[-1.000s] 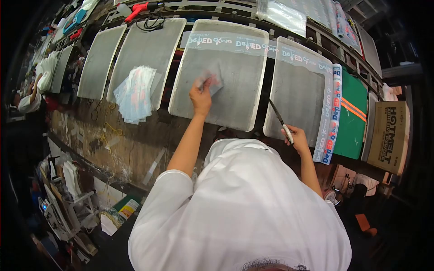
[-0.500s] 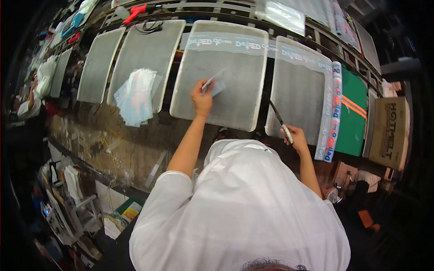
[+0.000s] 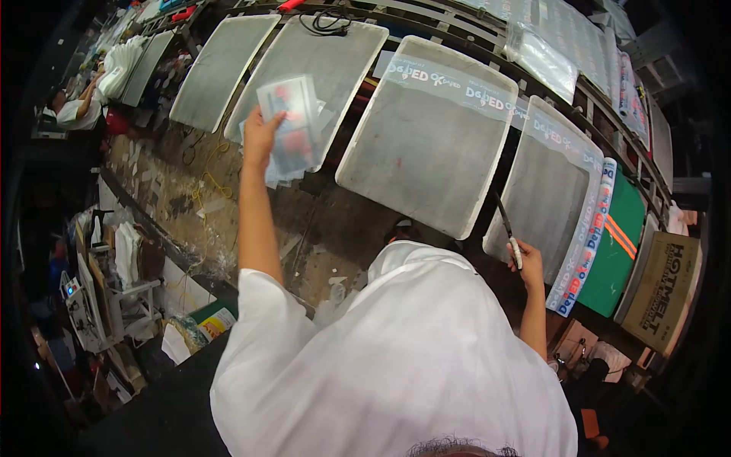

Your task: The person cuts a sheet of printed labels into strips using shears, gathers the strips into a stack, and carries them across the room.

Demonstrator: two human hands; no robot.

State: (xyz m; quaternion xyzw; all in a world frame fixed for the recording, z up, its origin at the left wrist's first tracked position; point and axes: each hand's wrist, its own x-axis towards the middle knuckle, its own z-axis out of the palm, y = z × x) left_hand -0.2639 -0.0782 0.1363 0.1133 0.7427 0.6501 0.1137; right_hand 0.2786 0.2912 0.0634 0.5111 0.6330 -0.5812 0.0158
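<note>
My left hand (image 3: 260, 141) pinches a clear printed plastic sheet (image 3: 293, 122) at its left edge, over a loose pile of similar plastic sheets (image 3: 283, 183) on a grey panel (image 3: 327, 57). In my right hand (image 3: 529, 264) is a knife (image 3: 505, 221) with a whitish, wrapped-looking handle and a long dark blade pointing up and away. Its blade lies over the gap between two more grey panels. Across those two panels runs a strip of printed film (image 3: 457, 91). A roll of printed film (image 3: 592, 236) lies along the right panel's edge.
A green panel (image 3: 615, 266) with orange stripes and a cardboard box (image 3: 664, 293) are at the right. Plastic bags (image 3: 544, 65) lie on the metal rack behind. A black cord (image 3: 326, 24) rests at the back. Another person (image 3: 80, 113) works at far left.
My left hand has moved left from the middle panel, carrying the plastic sheet over the pile. The view has turned left. My right hand still holds the knife by the right panel.
</note>
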